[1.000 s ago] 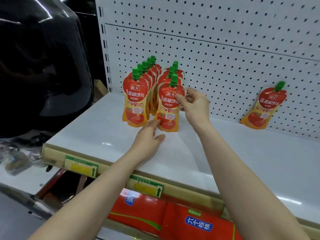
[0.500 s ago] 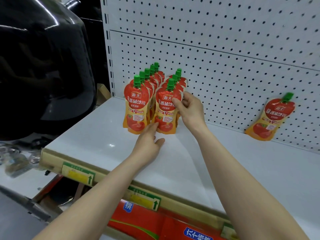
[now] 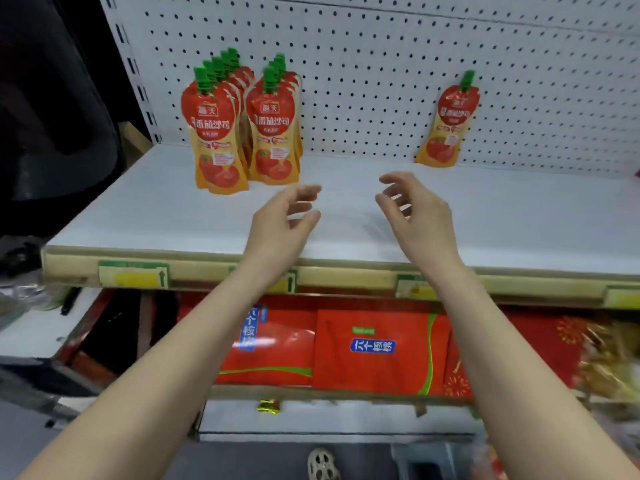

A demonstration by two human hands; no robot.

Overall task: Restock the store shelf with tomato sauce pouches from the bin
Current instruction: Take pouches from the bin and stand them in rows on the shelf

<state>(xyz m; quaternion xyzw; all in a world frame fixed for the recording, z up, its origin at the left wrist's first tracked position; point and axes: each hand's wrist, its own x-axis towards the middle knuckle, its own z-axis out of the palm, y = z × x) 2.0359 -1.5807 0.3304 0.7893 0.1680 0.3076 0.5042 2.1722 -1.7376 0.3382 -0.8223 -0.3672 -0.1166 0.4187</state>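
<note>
Beyond and to the left of the left hand's fingers, two files of tomato sauce pouches stood upright on the shelf (image 3: pixel 138 209), running back toward the pegboard (image 3: pixel 363 81): the left file (image 3: pixel 216 133) and, just beside it, the right file (image 3: pixel 275 133). The left hand (image 3: pixel 280 223) hovered over the shelf's front half, fingers loosely curled and spread, holding nothing, near the right file's front pouch but apart from it. The right hand (image 3: pixel 415 216) faced it palm to palm, fingers likewise slack and empty. Well beyond the right fingers and off to their right, a lone pouch (image 3: pixel 450 123) leaned tilted against the pegboard. Assessment: restocking appeared partly done, with two files set. The bare stretch ahead of both sets of fingers, between the files and the lone pouch, remained to be filled. The bin was not in view, so the stock left could not be told.
</note>
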